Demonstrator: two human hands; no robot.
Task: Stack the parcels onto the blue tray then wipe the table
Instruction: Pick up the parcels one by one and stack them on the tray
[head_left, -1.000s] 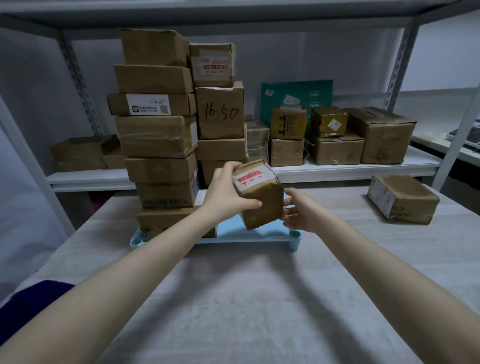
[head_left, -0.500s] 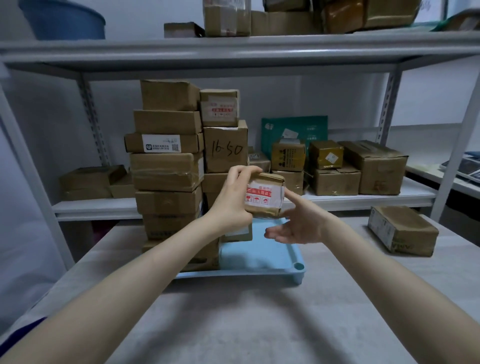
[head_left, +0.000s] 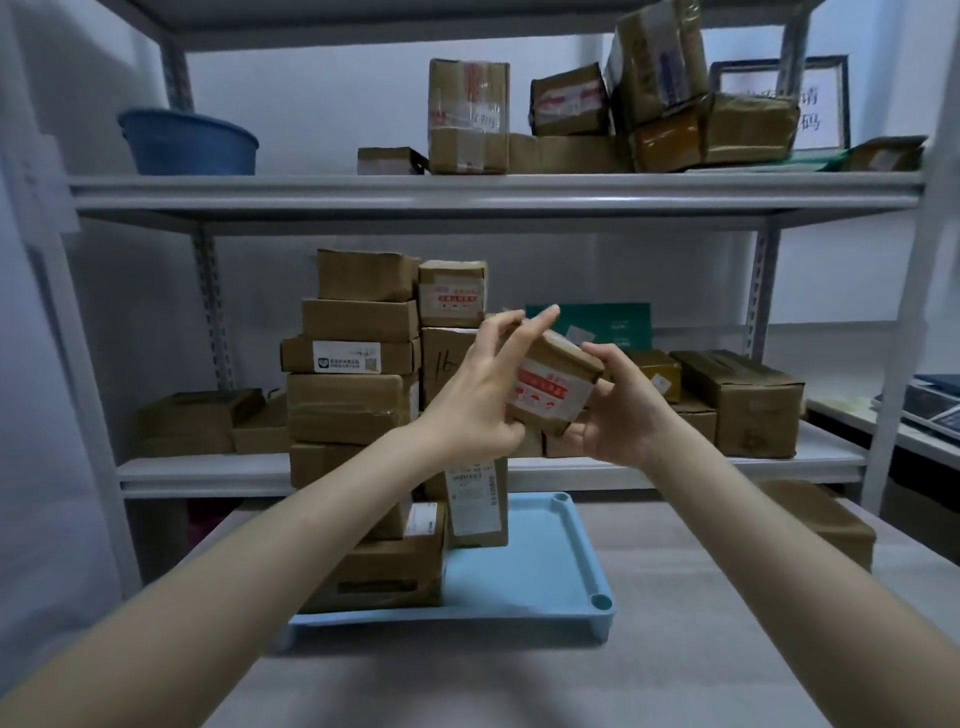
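A small parcel (head_left: 553, 387) with a red label is held tilted in the air, gripped on its left by the left hand (head_left: 478, 400) and on its right by the right hand (head_left: 621, 415), above the blue tray (head_left: 535, 571) at the tabletop's (head_left: 675, 649) far edge, beside stacked parcels (head_left: 353, 395).
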